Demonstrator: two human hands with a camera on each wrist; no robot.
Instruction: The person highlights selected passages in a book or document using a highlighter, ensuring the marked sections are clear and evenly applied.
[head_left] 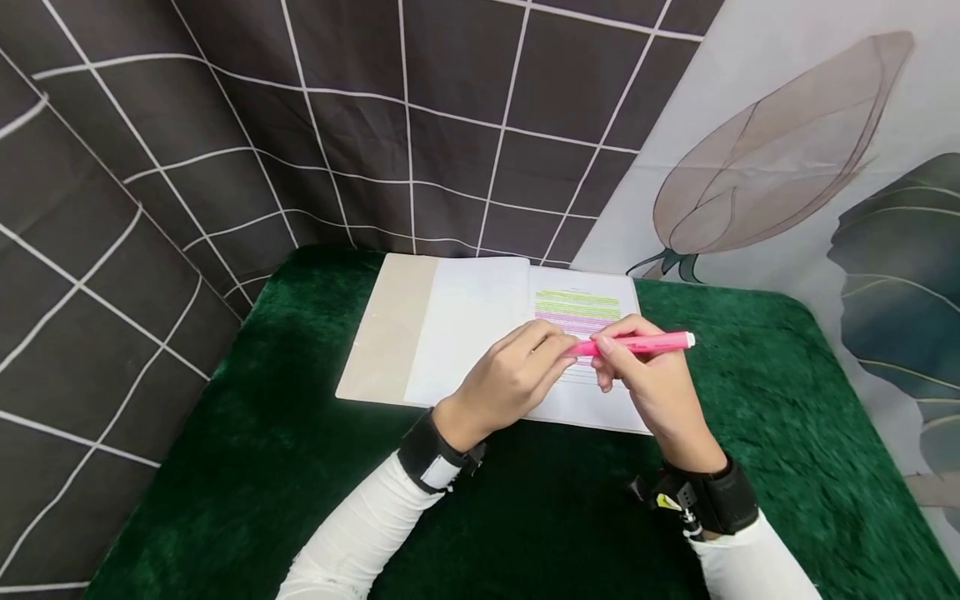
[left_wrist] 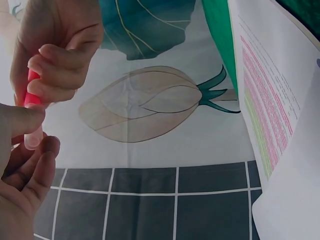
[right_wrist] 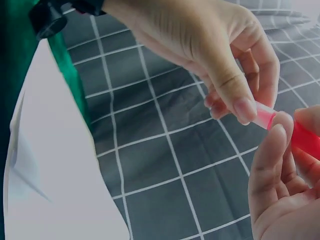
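A pink highlighter [head_left: 652, 342] is held between both hands above an open booklet. My right hand [head_left: 660, 387] grips its barrel, and the white-tipped end sticks out past the fingers to the right. At the other end, my left hand [head_left: 510, 371] pinches the pale translucent cap [right_wrist: 263, 115] between thumb and fingers. The left wrist view shows the cap end [left_wrist: 33, 140] with the left thumb against it. Below the hands lies the right-hand page [head_left: 600, 408], its printed lines marked in yellow-green and pink, partly hidden by the hands.
To the left are the booklet's blank white page [head_left: 472, 317] and beige cover [head_left: 386, 333]. A green plush cloth [head_left: 285, 467] covers the table. Behind hangs a dark curtain with a white grid [head_left: 450, 142], beside a leaf-patterned white cloth [head_left: 787, 183].
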